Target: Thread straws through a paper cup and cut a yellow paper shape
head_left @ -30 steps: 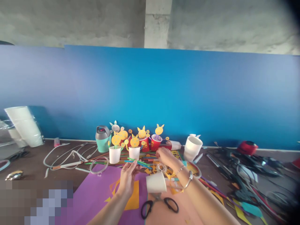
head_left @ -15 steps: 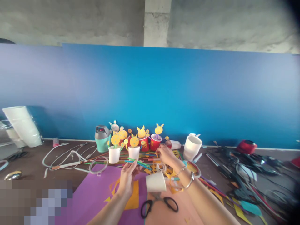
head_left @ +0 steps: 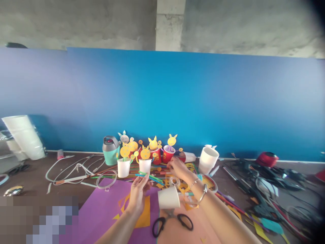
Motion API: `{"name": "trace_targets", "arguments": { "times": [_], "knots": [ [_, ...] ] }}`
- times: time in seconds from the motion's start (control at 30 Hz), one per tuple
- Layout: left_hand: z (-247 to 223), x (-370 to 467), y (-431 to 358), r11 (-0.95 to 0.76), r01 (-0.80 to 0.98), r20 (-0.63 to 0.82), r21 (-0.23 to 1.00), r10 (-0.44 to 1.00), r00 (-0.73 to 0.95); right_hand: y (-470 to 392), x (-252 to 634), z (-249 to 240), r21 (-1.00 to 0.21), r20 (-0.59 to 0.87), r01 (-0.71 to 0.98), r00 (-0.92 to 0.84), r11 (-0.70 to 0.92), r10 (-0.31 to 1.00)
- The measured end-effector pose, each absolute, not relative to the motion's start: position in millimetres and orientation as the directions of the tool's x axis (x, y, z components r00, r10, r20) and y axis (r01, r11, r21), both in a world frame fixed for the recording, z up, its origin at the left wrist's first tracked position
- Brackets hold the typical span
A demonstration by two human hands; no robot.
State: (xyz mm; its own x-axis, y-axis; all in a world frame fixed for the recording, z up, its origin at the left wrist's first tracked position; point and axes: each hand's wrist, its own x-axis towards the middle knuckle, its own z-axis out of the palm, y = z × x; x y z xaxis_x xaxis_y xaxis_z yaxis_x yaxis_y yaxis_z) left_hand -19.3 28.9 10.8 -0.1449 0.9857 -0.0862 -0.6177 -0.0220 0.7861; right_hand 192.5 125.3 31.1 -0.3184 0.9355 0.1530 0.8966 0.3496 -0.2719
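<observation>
Left hand (head_left: 137, 192) pinches thin green and blue sticks (head_left: 153, 178).
The right hand (head_left: 179, 169) bends over the far colored sticks (head_left: 165, 173) near a red cup (head_left: 168, 156); I cannot tell if it grips one. It looks like picking out sticks; taking just one calls for a small, soft pinch.

1. The single view, from the head, looks forward and down from the near side of the table (head_left: 33, 176), across from the blue partition (head_left: 162, 101).
2. It faces the blue partition roughly square-on, taking in the concrete wall (head_left: 76, 23) above and beyond it.
3. The camera is closest to the left forearm (head_left: 120, 222) and right forearm (head_left: 223, 213), which reach from the bottom edge toward the blue partition; the scissors (head_left: 171, 215) lie between them, well apart from it.
</observation>
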Motion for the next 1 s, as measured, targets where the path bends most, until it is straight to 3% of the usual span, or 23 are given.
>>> {"name": "trace_targets", "arguments": {
  "times": [0.5,1.0],
  "knots": [
    [15.5,-18.4,26.7,-0.017,-0.623,-0.1,0.782,0.983,-0.152,127.6,215.4,46.3,-0.214,0.187,0.926,-0.275,0.312,0.943],
    [12.3,-18.4,26.8,-0.009,-0.613,-0.095,0.79,0.986,-0.137,132.1,196.1,33.6,-0.319,0.169,0.865,-0.35,0.387,0.921]
  ]
}}
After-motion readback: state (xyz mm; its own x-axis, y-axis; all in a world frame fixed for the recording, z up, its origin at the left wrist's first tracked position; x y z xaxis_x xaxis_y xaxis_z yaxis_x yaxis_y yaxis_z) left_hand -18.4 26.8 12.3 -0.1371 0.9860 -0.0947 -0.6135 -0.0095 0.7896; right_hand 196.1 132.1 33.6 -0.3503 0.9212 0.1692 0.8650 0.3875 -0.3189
